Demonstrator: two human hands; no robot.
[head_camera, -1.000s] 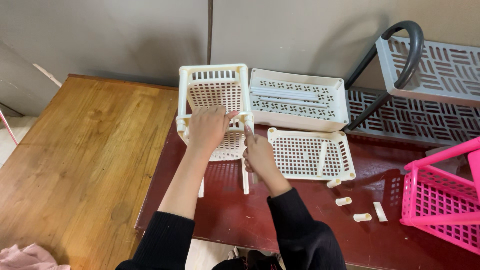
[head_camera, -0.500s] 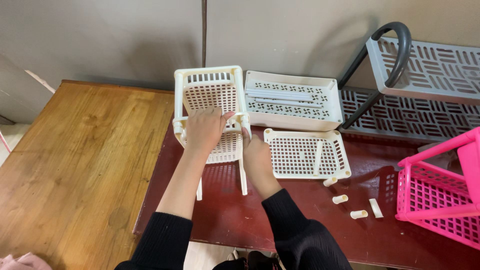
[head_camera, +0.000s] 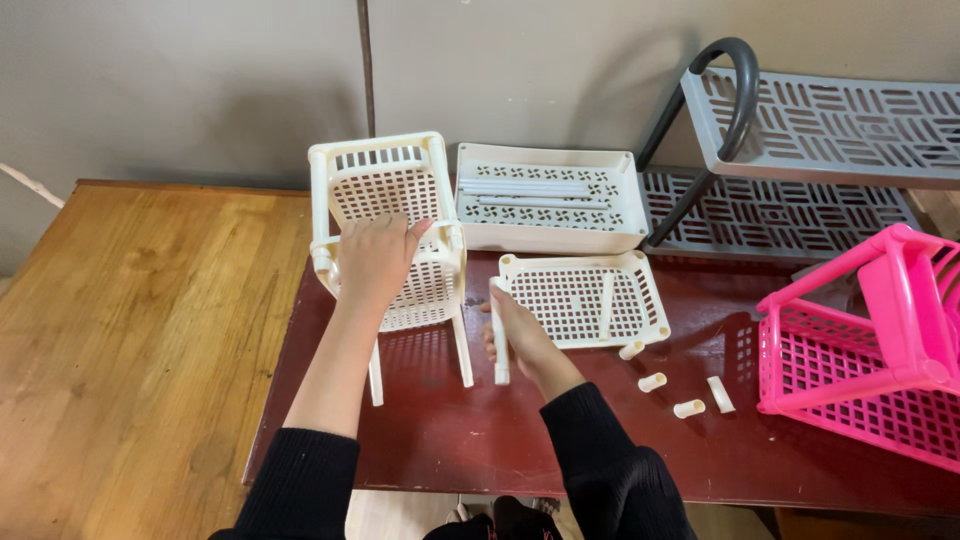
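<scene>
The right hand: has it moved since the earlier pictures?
Yes. The right hand came down and away from the cream rack, nearer the table's front edge, and now holds a white tube.

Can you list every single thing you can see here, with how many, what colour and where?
cream rack: one, cream, part-built, standing at the left end of the dark red table, two legs showing
cream post: one, cream, upright in front of the flat tray
flat tray: one, cream, lying on the table right of the rack, a loose post inside
back tray: one, cream, behind the flat tray, long posts lying in it
small connectors: about four, cream, loose on the table right of the flat tray
pink basket: one, pink, right edge
grey shelf rack: one, grey with a black curved bar, top right
dark red table: one, centre
wooden table: one, brown, left
left hand: resting on the cream rack
right hand: gripping the cream post
</scene>
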